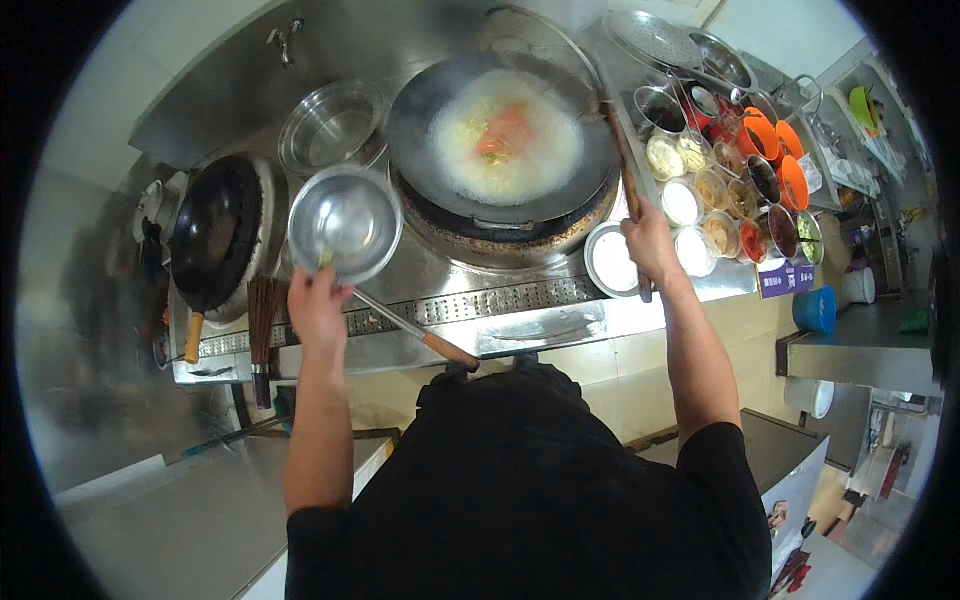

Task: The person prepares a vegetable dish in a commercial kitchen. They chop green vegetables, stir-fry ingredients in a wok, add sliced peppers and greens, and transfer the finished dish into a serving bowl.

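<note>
A large black wok [420, 157] sits on the burner, holding cloudy, steaming yellowish liquid with red and yellow-green pieces [504, 135]. My left hand [319, 304] is at the near rim of a metal bowl [345, 225], with a small green piece near the fingertips; whether it grips the bowl is unclear. My right hand [649, 238] is closed around the wooden handle of a long-handled wire strainer [622, 146], whose hoop lies behind the wok's far right rim. A ladle with a wooden handle end [450, 350] leans across the stove's front edge, its head hidden by the bowl.
A second wok [217, 232] with a wooden handle and a bamboo brush [262, 322] are at the left. Behind the bowl stands a steel pot [330, 127]. Right of the wok are a container of white powder [613, 259] and several seasoning tubs [718, 232]. A faucet [285, 41] projects at the back.
</note>
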`<move>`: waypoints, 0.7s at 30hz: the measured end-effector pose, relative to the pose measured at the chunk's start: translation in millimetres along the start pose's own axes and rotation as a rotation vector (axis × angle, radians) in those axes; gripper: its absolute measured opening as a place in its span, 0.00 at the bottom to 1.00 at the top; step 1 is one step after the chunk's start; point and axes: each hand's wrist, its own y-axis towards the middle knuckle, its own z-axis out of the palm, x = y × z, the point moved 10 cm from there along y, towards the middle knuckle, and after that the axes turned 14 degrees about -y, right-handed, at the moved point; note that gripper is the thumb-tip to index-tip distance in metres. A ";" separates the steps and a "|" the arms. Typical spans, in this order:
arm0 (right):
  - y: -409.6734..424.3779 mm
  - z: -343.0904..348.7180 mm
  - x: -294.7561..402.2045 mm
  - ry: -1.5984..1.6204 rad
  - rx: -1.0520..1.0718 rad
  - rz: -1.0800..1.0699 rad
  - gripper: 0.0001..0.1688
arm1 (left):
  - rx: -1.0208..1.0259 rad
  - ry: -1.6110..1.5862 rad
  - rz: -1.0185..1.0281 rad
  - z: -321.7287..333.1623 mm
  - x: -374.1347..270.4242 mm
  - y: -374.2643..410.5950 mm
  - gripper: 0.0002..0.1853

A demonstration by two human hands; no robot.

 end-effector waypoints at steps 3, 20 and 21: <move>-5.4 -9.3 1.1 -0.287 -0.183 -0.103 0.17 | -0.170 0.059 -0.024 -106.0 22.2 -29.9 0.10; -108.1 21.3 86.4 0.275 0.273 0.098 0.16 | -0.263 -0.178 -0.080 -199.3 32.7 -52.3 0.03; -105.0 7.9 88.0 0.164 0.175 0.031 0.21 | -0.256 -0.177 -0.085 -198.1 34.2 -51.7 0.03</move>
